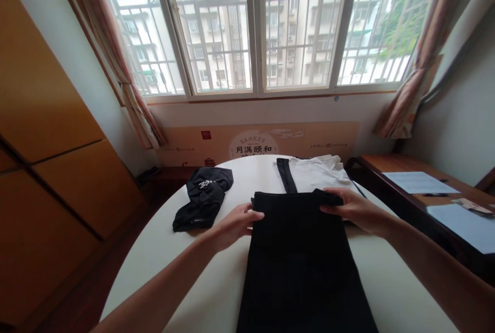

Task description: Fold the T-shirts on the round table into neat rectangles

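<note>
A long, smooth black garment (299, 261) with a straight far edge lies toward me over the table, running out of view at the bottom. It looks folded in layers; its exact kind is unclear. My left hand (237, 225) pinches its far left corner, thumb on top. At the far right corner, my right hand (348, 206) grips the cloth between thumb and fingers, lifting it a little. Beyond my right hand lies a white garment (325, 170) with a black band. A crumpled black garment (204, 196) with a white print rests left of my left hand.
The round white table (143, 266) carries all the clothes. To the right stands a dark wooden table (410, 165) with papers (421, 182) on it. Orange-brown cabinets (58, 194) are on the left. A barred window and tied curtains (410, 96) are ahead.
</note>
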`<state>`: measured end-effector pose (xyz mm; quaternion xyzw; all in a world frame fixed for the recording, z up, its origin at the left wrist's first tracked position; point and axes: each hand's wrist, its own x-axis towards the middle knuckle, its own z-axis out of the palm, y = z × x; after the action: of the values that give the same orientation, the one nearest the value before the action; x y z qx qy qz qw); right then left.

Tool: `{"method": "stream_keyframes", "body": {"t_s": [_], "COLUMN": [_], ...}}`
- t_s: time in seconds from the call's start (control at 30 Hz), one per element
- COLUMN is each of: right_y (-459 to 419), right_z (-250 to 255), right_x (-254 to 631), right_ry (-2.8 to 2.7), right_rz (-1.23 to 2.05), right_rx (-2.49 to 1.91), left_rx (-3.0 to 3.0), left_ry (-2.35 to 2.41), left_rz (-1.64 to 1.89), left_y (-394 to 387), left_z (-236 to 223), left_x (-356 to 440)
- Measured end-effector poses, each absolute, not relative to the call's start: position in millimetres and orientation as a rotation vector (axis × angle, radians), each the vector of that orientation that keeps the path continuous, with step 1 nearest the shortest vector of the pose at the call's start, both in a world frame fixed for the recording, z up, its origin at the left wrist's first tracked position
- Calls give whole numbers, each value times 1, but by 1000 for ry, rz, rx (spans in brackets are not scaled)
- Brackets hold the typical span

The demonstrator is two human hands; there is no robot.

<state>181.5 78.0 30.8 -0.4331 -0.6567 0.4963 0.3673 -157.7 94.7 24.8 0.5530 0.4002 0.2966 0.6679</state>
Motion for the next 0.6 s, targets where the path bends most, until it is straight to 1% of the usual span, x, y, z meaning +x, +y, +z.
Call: {"method": "stream_keyframes", "body": {"t_s": [0.1,0.23,0.33,0.43,0.53,0.6], "right_y": [79,93,119,163,213,242], "right_z": [41,66,94,117,113,93], "right_x": [209,244,263,274,275,272], "right_ry": [-1615,-1437,-1315,-1241,-1153,-1096], "right_rz": [1256,1180,1090,908,786,711], "right_rx": [-1138,-1135,-1124,-1237,-1390,-1423], "left_rx": [1230,1195,1188,1153,1239,1332], "left_ry": [793,672,691,729,921,1163], "left_rz": [653,765,873,1015,1086,1004], "left_y": [106,131,162,202,236,247], "left_z": [35,47,62,77,76,62], "left_x": [-123,-79,-47,-17,7,15]}}
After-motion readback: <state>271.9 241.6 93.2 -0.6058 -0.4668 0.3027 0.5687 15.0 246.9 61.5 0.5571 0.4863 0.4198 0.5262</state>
